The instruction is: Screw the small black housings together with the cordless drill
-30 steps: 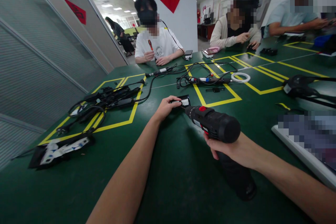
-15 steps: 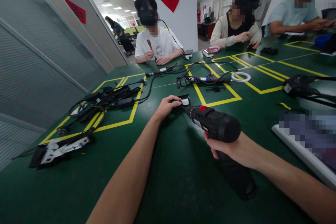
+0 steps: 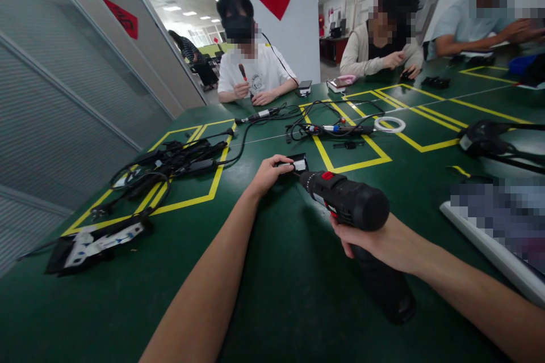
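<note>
My right hand grips the handle of a black cordless drill with a red switch, its nose pointing away toward a small black box with a white label. My left hand rests on the green table and pinches that small box from its left side, holding it down. The drill tip sits right at the box's near edge.
A heap of black adapters and cables lies in a yellow-taped square to the left, an opened black case nearer. Cables, a tool and a white ring lie ahead. Three people sit across the table. A white tray edge is at right.
</note>
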The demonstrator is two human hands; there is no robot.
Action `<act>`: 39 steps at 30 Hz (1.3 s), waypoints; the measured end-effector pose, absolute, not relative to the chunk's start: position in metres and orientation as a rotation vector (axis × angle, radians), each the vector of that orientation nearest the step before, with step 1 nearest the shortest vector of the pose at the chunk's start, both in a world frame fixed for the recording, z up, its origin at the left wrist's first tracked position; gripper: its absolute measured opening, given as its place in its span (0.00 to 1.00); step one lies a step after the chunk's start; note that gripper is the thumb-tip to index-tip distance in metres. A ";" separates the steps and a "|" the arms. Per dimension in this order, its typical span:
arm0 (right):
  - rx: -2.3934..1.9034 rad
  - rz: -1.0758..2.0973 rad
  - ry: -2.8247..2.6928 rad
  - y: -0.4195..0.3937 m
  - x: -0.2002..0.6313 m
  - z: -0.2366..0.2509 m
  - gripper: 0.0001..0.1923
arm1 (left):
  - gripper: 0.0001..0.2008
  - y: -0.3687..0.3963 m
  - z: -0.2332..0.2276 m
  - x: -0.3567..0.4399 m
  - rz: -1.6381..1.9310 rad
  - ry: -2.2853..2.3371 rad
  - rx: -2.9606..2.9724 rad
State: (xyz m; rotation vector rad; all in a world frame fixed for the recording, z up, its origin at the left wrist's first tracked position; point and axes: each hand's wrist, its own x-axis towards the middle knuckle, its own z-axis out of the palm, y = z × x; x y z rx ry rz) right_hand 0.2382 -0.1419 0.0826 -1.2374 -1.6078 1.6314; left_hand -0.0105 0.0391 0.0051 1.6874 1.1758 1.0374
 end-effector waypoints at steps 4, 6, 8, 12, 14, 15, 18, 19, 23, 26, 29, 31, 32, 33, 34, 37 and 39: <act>-1.219 1.631 -1.606 -0.141 0.239 0.081 0.07 | 0.16 0.038 0.006 -0.010 1.029 1.196 1.684; -1.218 1.632 -1.613 -0.142 0.239 0.080 0.06 | 0.16 0.037 0.006 -0.010 1.028 1.194 1.682; -1.213 1.638 -1.620 -0.142 0.239 0.080 0.06 | 0.16 0.037 0.007 -0.010 1.026 1.197 1.680; -1.212 1.638 -1.610 -0.142 0.239 0.080 0.07 | 0.17 0.037 0.007 -0.009 1.023 1.212 1.677; -1.214 1.636 -1.607 -0.142 0.239 0.081 0.07 | 0.16 0.038 0.007 -0.010 1.024 1.212 1.677; -1.211 1.635 -1.611 -0.142 0.238 0.082 0.07 | 0.16 0.038 0.007 -0.010 1.024 1.208 1.678; -1.209 1.631 -1.632 -0.141 0.238 0.083 0.08 | 0.16 0.039 0.005 -0.011 1.021 1.185 1.686; -1.214 1.629 -1.634 -0.141 0.238 0.083 0.07 | 0.16 0.040 0.004 -0.011 1.023 1.180 1.689; -1.232 1.632 -1.610 -0.142 0.239 0.082 0.07 | 0.16 0.039 0.005 -0.010 1.034 1.194 1.687; -1.222 1.630 -1.615 -0.142 0.239 0.081 0.08 | 0.16 0.038 0.006 -0.010 1.027 1.215 1.683; -1.219 1.626 -1.625 -0.142 0.240 0.081 0.07 | 0.16 0.038 0.006 -0.010 1.023 1.213 1.687; -1.223 1.627 -1.628 -0.141 0.239 0.083 0.06 | 0.16 0.038 0.006 -0.010 1.025 1.202 1.688; -1.223 1.624 -1.631 -0.141 0.239 0.083 0.05 | 0.16 0.039 0.005 -0.011 1.026 1.197 1.689; -1.221 1.620 -1.635 -0.141 0.239 0.083 0.05 | 0.16 0.039 0.005 -0.011 1.027 1.195 1.689; -1.218 1.617 -1.639 -0.141 0.239 0.084 0.05 | 0.16 0.039 0.005 -0.011 1.028 1.194 1.690; -1.210 1.618 -1.638 -0.141 0.239 0.083 0.05 | 0.16 0.038 0.006 -0.011 1.024 1.203 1.684; -1.212 1.626 -1.635 -0.142 0.239 0.083 0.06 | 0.16 0.038 0.006 -0.010 1.022 1.207 1.680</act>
